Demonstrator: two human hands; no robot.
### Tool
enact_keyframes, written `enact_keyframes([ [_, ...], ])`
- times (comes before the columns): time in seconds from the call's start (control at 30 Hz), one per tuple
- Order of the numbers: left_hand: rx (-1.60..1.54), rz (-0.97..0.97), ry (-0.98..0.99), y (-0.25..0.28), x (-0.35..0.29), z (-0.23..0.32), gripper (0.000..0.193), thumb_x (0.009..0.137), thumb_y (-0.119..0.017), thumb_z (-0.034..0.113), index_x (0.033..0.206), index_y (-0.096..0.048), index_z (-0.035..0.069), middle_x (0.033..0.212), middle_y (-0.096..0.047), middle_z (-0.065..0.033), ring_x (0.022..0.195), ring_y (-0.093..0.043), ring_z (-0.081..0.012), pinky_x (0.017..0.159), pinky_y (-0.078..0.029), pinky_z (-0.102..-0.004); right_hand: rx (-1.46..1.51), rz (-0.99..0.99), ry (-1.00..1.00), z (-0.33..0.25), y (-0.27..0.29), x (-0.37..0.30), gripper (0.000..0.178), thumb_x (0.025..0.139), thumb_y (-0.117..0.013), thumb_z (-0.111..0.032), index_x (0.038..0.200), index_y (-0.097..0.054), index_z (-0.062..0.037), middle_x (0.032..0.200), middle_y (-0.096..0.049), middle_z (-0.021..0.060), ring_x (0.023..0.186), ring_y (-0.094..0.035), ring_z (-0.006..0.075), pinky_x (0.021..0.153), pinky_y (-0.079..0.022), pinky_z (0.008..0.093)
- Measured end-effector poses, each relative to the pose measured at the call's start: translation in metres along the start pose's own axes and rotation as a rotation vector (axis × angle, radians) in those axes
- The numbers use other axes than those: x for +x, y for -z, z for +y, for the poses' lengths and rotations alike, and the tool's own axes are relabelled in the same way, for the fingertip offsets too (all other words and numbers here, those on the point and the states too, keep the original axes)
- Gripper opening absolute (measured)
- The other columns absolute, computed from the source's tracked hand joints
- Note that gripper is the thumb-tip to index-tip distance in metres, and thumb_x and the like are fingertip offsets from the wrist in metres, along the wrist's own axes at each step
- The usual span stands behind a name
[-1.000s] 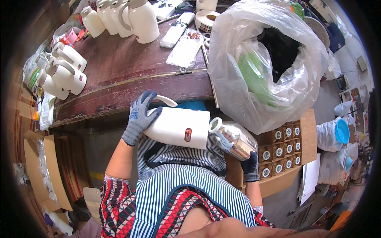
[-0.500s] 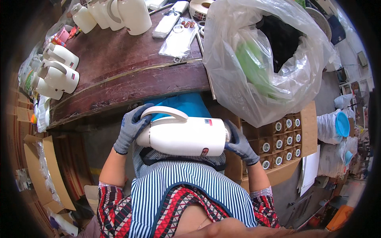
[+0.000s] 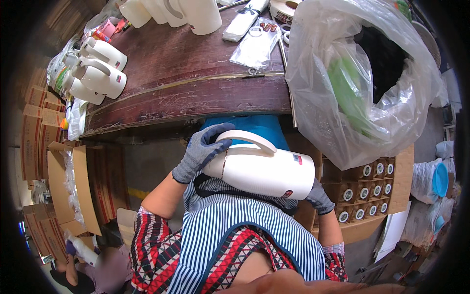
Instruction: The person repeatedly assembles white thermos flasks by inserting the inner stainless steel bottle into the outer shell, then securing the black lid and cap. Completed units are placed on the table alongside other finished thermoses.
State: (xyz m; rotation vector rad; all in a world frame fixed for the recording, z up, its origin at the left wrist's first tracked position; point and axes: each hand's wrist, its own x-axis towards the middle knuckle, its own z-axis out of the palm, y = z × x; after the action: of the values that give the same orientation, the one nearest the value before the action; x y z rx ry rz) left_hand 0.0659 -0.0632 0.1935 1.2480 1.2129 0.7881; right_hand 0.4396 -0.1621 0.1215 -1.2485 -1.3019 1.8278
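A white thermos jug (image 3: pixel 264 169) lies on its side across my lap, its curved handle (image 3: pixel 249 139) facing up and its base to the right. A small red and blue label shows on the body, and a dark round sticker sits lower down. My left hand (image 3: pixel 200 152), in a grey glove, holds the jug at the lid end by the handle's root. At the base is my right hand (image 3: pixel 319 197), also gloved; it supports the jug there, with its fingertips hidden behind the base.
Several white jugs (image 3: pixel 105 78) stand on the dark red table (image 3: pixel 196 63). A large clear plastic bag (image 3: pixel 313 98) hangs at its right. Below it, a divided carton (image 3: pixel 362 226) holds several round-topped items. An open carton (image 3: pixel 90 191) and another person (image 3: pixel 112 267) are at left.
The whole view has shifted, so the table and cartons appear further right. The jug's base now tilts lower and turns toward me, covering more of my right hand's fingers.
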Motion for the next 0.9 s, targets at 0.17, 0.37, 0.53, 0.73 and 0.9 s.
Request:
enact_keyframes([
  [0.17,-0.002,0.018,0.010,-0.001,0.000,0.000,0.048,0.092,-0.079,0.024,0.134,-0.066,0.004,0.122,-0.071,-0.0090,0.109,-0.066,-0.0175,0.100,-0.052,-0.0318,-0.134,0.073,0.021,0.002,0.000,0.002,0.084,0.082,-0.087,-0.024,0.151,-0.045,-0.0018,0.149,-0.055,0.0159,0.135,-0.054,0.0284,0.115,-0.045,0.0424],
  [0.37,-0.013,0.002,0.045,-0.004,-0.005,0.008,0.047,0.094,-0.075,0.020,0.136,-0.064,0.002,0.124,-0.069,-0.0114,0.112,-0.065,-0.0193,0.102,-0.051,-0.0317,-0.091,0.024,-0.011,-0.006,0.001,-0.005,0.075,0.086,-0.084,-0.025,0.148,-0.049,-0.0021,0.146,-0.057,0.0161,0.134,-0.055,0.0293,0.114,-0.046,0.0417],
  [0.53,0.128,-0.007,-0.092,-0.004,-0.006,0.002,0.046,0.092,-0.076,0.019,0.134,-0.065,0.003,0.123,-0.071,-0.0116,0.111,-0.067,-0.0198,0.101,-0.052,-0.0331,-0.128,-0.008,-0.050,0.026,0.008,-0.003,0.074,0.086,-0.084,-0.028,0.148,-0.050,-0.0028,0.147,-0.057,0.0158,0.134,-0.055,0.0292,0.115,-0.044,0.0415],
  [0.73,0.222,0.029,-0.266,0.004,-0.006,-0.013,0.038,0.089,-0.075,0.011,0.125,-0.069,0.003,0.114,-0.072,-0.0135,0.105,-0.070,-0.0224,0.092,-0.055,-0.0349,-0.527,-0.111,0.044,-0.001,-0.008,-0.008,0.080,0.086,-0.084,-0.038,0.149,-0.049,-0.0047,0.146,-0.057,0.0174,0.133,-0.055,0.0298,0.115,-0.043,0.0432],
  [0.9,0.455,0.261,-0.163,0.026,0.000,-0.070,0.023,0.095,-0.068,0.010,0.115,-0.067,0.000,0.108,-0.070,-0.0080,0.096,-0.066,-0.0171,0.086,-0.053,-0.0311,-0.375,0.117,0.128,-0.040,-0.028,0.005,0.072,0.088,-0.077,-0.040,0.145,-0.051,-0.0036,0.132,-0.064,0.0216,0.121,-0.064,0.0308,0.101,-0.051,0.0408],
])
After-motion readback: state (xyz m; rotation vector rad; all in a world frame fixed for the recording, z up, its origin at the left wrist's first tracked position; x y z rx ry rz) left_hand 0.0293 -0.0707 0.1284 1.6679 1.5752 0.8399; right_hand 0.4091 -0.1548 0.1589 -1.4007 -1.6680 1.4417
